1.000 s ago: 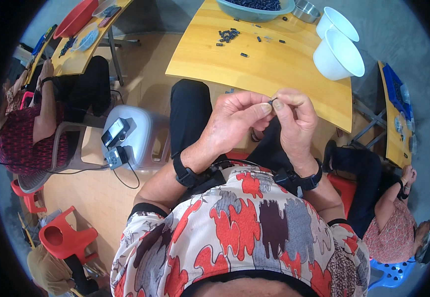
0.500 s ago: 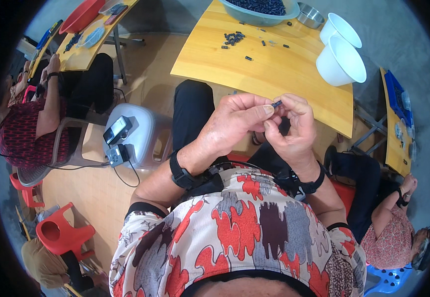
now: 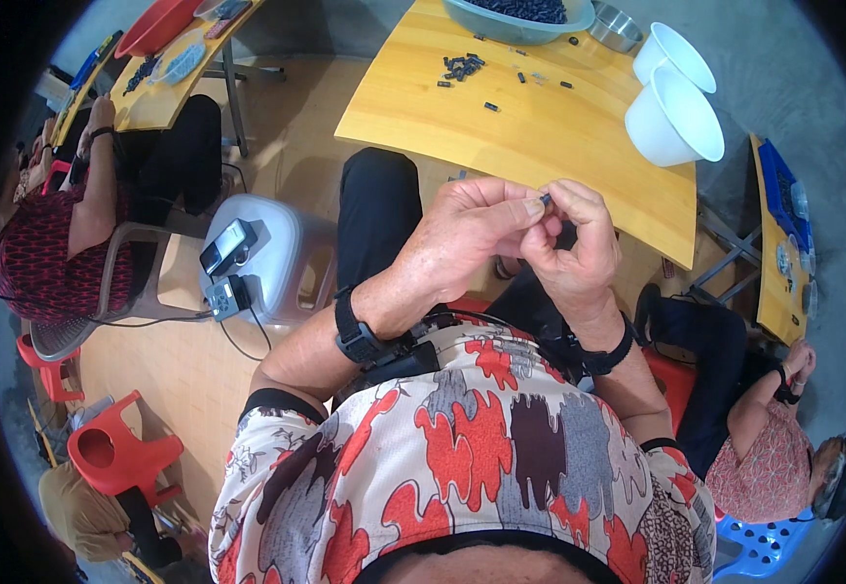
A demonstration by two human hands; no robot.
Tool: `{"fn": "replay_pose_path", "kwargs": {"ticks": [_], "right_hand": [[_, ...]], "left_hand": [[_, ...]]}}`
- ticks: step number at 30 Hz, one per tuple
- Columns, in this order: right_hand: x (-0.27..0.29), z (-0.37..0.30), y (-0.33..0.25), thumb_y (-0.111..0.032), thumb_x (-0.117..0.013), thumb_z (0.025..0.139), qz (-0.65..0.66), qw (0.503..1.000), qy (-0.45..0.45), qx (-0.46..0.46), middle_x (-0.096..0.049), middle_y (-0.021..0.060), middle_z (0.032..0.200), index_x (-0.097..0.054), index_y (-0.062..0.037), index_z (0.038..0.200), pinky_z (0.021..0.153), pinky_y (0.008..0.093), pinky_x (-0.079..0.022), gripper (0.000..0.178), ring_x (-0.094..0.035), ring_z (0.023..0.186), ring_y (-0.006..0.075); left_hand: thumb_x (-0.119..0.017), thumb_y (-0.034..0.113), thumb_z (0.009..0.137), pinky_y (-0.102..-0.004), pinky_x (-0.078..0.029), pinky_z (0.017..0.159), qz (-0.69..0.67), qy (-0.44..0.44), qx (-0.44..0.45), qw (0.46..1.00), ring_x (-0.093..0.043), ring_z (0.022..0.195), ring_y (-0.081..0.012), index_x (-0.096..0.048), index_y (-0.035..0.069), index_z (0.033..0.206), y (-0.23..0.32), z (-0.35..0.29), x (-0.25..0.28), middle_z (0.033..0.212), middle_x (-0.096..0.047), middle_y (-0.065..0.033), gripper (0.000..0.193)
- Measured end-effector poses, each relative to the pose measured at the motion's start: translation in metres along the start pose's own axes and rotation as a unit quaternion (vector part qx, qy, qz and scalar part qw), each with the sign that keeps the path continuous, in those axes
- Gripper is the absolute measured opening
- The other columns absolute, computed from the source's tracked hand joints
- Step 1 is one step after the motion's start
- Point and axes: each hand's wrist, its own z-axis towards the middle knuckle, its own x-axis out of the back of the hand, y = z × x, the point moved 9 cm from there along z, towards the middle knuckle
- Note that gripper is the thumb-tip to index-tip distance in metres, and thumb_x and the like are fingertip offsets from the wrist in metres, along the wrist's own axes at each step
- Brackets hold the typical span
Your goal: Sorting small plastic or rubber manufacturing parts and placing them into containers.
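Both hands meet in front of me, just off the near edge of the yellow wooden table [image 3: 540, 146]. Between the fingertips is a small dark cylindrical piece [image 3: 546, 199], mostly covered by the fingers. My left hand [image 3: 472, 229] pinches it between thumb and forefinger. From the other side my right hand [image 3: 574, 238] closes its thumb and fingers on the same piece. On the table beyond lies a small pile of similar dark cylinders [image 3: 463, 67], with several loose ones around it. A wide pale-blue basin [image 3: 569, 29] at the far edge is filled with more of them.
Two white tubs [image 3: 671, 117] and a round metal tin [image 3: 616, 29] stand at the table's far right. To my left, a grey stool [image 3: 287, 243] carries small devices with cables. People sit at tables on both sides; a red stool [image 3: 121, 448] stands behind at left.
The dark piece shows less between my fingers, and my right fingertips have closed in and shifted slightly. The view has moved a little; the things on the table stay in place.
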Motion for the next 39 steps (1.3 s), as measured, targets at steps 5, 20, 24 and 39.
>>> {"fn": "replay_pose_path", "kwargs": {"ticks": [5, 20, 24, 39], "right_hand": [[-0.003, 0.003, -0.003, 0.003, -0.068, 0.066, -0.009, 1.000, 0.000, 0.010, -0.062, 0.0139, 0.092, -0.057, 0.0003, 0.095, 0.061, 0.0266, -0.052, 0.031, -0.063, 0.072, 0.0211], [-0.010, -0.015, 0.049, 0.003, -0.067, 0.070, 0.173, 0.969, 0.015, -0.175, -0.062, 0.0046, 0.082, -0.057, -0.0023, 0.103, 0.067, 0.0226, -0.049, 0.036, -0.059, 0.072, 0.0103], [-0.012, -0.012, 0.049, 0.002, -0.068, 0.070, 0.141, 0.976, -0.015, -0.164, -0.062, 0.0041, 0.080, -0.058, -0.0025, 0.102, 0.066, 0.0229, -0.049, 0.034, -0.059, 0.070, 0.0099], [0.000, 0.007, 0.016, -0.001, -0.069, 0.066, 0.035, 0.999, -0.030, -0.018, -0.063, 0.0098, 0.084, -0.055, -0.0020, 0.091, 0.056, 0.0254, -0.051, 0.028, -0.062, 0.063, 0.0164]], "left_hand": [[-0.054, 0.009, 0.089, -0.0280, -0.053, 0.075, -0.004, 0.004, -0.010, 1.000, -0.064, 0.080, -0.0162, -0.062, -0.002, 0.096, -0.002, 0.001, 0.003, 0.087, -0.065, -0.0109, 0.016], [-0.051, 0.011, 0.091, -0.0320, -0.053, 0.078, -0.016, -0.005, 0.021, 1.000, -0.064, 0.084, -0.0187, -0.061, -0.003, 0.101, -0.005, 0.016, 0.003, 0.093, -0.065, -0.0135, 0.020], [-0.050, 0.014, 0.091, -0.0334, -0.054, 0.078, -0.020, 0.004, 0.025, 0.999, -0.064, 0.085, -0.0197, -0.061, -0.003, 0.100, -0.003, 0.015, 0.005, 0.094, -0.065, -0.0140, 0.022], [-0.056, 0.014, 0.089, -0.0227, -0.050, 0.065, 0.046, -0.010, -0.008, 0.999, -0.060, 0.073, -0.0106, -0.064, -0.004, 0.091, 0.001, 0.009, -0.002, 0.082, -0.065, -0.0079, 0.019]]}}
